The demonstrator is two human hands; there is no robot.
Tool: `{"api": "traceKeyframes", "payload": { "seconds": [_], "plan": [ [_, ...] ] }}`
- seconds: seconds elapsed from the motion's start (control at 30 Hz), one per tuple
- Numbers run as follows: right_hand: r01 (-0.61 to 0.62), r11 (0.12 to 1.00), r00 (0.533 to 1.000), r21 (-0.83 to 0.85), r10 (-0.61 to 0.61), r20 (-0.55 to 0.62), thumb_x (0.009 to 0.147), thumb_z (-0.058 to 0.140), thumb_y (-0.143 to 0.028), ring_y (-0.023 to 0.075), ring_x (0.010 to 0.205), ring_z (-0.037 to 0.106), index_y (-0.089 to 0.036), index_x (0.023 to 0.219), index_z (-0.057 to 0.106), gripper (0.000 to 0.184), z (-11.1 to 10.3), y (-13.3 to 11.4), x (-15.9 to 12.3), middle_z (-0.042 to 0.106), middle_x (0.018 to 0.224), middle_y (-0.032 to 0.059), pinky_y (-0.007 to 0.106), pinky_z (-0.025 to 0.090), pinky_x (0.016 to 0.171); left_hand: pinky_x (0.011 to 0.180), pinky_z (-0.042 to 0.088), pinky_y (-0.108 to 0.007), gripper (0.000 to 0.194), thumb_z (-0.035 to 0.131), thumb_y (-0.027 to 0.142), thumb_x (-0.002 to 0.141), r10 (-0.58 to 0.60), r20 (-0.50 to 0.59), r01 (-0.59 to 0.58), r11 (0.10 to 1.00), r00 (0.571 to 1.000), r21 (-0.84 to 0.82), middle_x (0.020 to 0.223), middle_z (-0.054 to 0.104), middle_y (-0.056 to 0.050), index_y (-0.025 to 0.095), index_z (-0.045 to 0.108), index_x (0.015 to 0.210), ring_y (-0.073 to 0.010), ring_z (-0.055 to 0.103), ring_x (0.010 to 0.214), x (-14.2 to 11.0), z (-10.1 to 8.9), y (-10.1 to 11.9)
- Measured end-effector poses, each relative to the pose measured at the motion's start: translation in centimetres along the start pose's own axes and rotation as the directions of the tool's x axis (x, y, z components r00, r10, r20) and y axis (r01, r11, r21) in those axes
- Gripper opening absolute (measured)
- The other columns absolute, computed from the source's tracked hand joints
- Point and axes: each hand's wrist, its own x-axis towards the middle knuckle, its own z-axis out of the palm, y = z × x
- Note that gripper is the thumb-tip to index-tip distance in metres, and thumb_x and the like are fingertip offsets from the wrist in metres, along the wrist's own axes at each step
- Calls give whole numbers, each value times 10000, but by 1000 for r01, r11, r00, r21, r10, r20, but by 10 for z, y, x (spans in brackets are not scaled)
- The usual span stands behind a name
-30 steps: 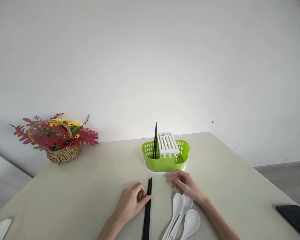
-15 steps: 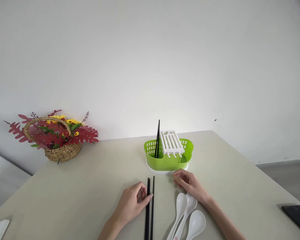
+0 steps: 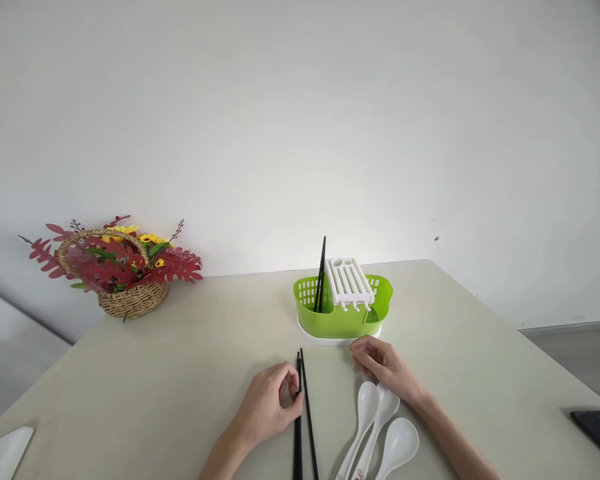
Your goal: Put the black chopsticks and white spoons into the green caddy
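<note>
My left hand (image 3: 273, 403) rests on the table with thumb and fingers closed around black chopsticks (image 3: 297, 445) lying lengthwise. One more black chopstick (image 3: 309, 427) lies just right of that bunch, at a slant and apart from it lower down. My right hand (image 3: 383, 365) lies with loosely curled fingers, nothing visible in them, in front of the green cutlery basket (image 3: 330, 325). In the basket's left compartment a pair of black chopsticks (image 3: 321, 273) stands upright. White spoons (image 3: 401, 443) lie beneath and left of my right forearm.
A white slotted rack (image 3: 350, 281) with hooks sits across the basket, which stands on a white base (image 3: 325, 341). At the back left is a wicker basket of artificial flowers (image 3: 133, 300). A dark phone (image 3: 597, 427) lies at the right edge, a white object (image 3: 7, 453) at the left.
One chopstick has come apart from the bunch under my left thumb and now slants away to the right. My right hand stays by the basket. The view has shifted slightly.
</note>
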Motion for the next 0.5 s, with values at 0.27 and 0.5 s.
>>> {"api": "traceKeyframes", "payload": {
  "seconds": [0.27,0.5],
  "plan": [
    [-14,1000,1000,22,14,-17,872,692,-634,169,597,573,-210,907,719,427,1,-5,-1,677,708,26,304,437,564,625,444,-276,103,601,196,734,48,11,-48,999,999,22,769,666,8,251,538,793,-167,587,688,-2,0,4],
    [-13,1000,1000,-6,13,-5,906,651,-631,167,613,574,-204,924,705,430,0,-1,-1,681,734,28,306,436,580,647,444,-274,115,580,185,763,56,44,-57,998,997,18,790,663,14,256,547,848,-164,583,698,-3,-1,0]
  ]
}}
